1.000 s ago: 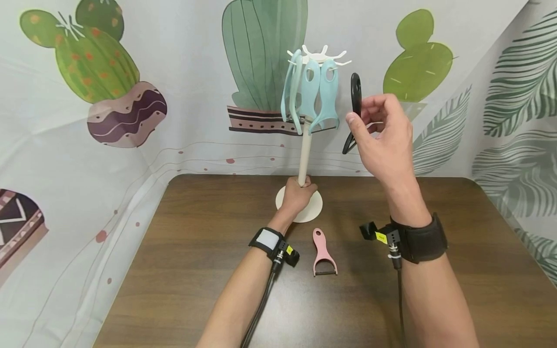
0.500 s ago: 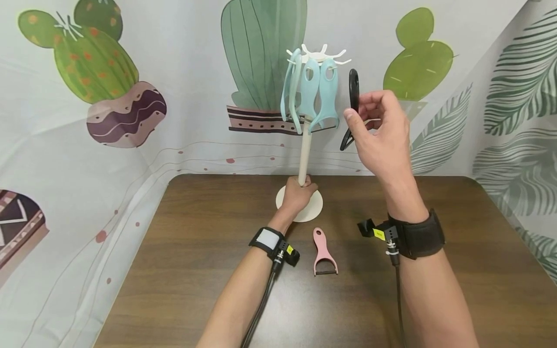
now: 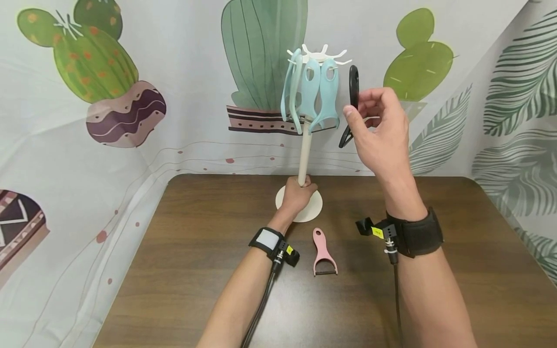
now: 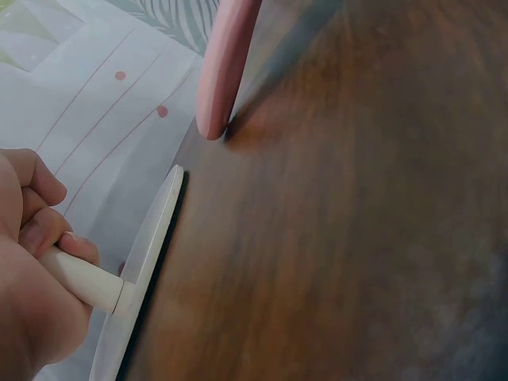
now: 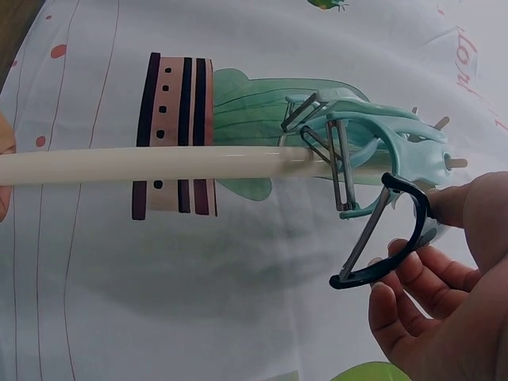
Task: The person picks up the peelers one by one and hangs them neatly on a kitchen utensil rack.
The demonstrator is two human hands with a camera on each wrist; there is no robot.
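Fingers (image 3: 376, 94), right hand (image 3: 383, 133) (nearer to white prongs (image 3: 319, 56), up leftward): pinching black peeler (image 3: 354, 96), near-upright along long axis. Left hand (image 3: 298, 193): gripping pole (image 3: 305, 152) by table's (image 3: 183, 256) far edge.

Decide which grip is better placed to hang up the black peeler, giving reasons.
Probably the right grip: it holds the black peeler near the white hooks, while the left grip holds the stand low, near its base.

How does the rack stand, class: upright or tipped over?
Upright: the rack rests on its round base on the table, and its pole rises from there. The left hand grips the pole low down.
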